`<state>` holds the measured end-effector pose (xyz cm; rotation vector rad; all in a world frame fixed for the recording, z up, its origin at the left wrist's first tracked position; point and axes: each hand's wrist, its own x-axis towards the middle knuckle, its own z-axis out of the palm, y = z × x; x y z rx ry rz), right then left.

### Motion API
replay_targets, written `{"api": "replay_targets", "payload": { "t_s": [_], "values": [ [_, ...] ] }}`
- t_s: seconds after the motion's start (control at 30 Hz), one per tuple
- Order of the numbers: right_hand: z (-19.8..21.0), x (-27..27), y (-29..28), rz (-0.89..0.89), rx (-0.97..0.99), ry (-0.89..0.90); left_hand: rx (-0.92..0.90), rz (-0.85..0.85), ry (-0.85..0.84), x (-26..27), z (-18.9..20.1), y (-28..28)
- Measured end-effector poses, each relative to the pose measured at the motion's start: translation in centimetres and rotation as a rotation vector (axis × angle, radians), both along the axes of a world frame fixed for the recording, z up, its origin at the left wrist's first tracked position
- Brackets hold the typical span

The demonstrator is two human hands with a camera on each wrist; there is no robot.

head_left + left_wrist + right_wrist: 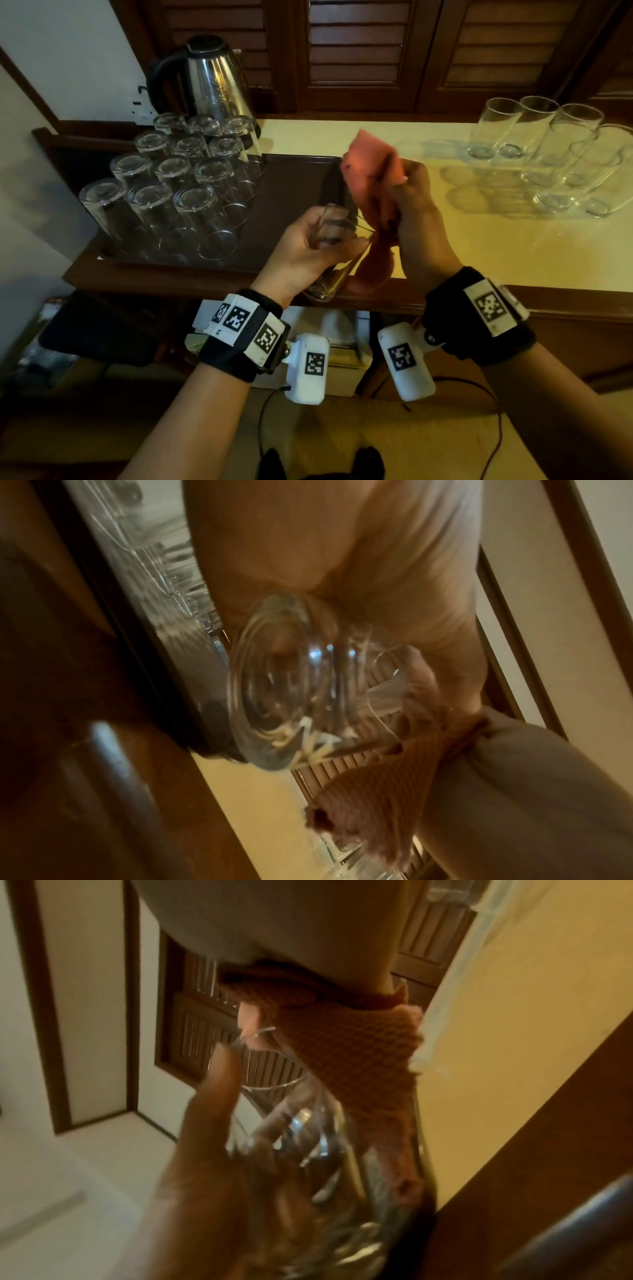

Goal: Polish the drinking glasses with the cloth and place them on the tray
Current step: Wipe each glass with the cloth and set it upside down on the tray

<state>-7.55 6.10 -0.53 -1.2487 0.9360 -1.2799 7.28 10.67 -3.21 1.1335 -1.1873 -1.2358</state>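
My left hand (315,240) grips a clear drinking glass (329,270) tilted over the counter's front edge, its thick base (274,696) toward me and its mouth up and to the right. My right hand (407,202) holds a pink cloth (371,164) bunched against the glass's mouth; part of the cloth (346,1053) hangs down over the rim and along the glass. A dark brown tray (291,192) lies left of my hands with several glasses (178,185) standing upside down on its left half.
Several more glasses (548,150) lie and stand on the cream counter (479,246) at the far right. A steel kettle (212,75) stands behind the tray. Louvred wooden doors (359,51) back the counter. The tray's right half is bare.
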Motion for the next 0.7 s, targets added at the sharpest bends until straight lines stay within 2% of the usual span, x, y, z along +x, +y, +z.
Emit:
{"api": "replay_targets", "payload": {
  "t_s": [0.1, 0.23, 0.37, 0.43, 0.57, 0.7],
  "values": [
    [-0.8, 0.1, 0.2, 0.101, -0.224, 0.223, 0.001, -0.015, -0.003, 0.2, 0.2, -0.1],
    [-0.6, -0.5, 0.1, 0.235, -0.336, 0.32, -0.001, -0.003, -0.024, 0.7, 0.1, 0.0],
    [-0.5, -1.9, 0.0, 0.343, -0.538, 0.64, -0.023, 0.026, -0.021, 0.9, 0.1, 0.3],
    [-0.4, -2.4, 0.0, 0.355, -0.61, 0.706, -0.024, 0.017, -0.034, 1.1, 0.0, 0.4],
    [-0.9, -2.7, 0.0, 0.428, -0.657, 0.849, -0.037, -0.008, -0.103, 1.1, -0.2, 0.2],
    [-1.1, -3.2, 0.0, 0.562, -0.552, 0.912, -0.025, -0.082, -0.178, 1.0, -0.1, 0.0]
  ]
}}
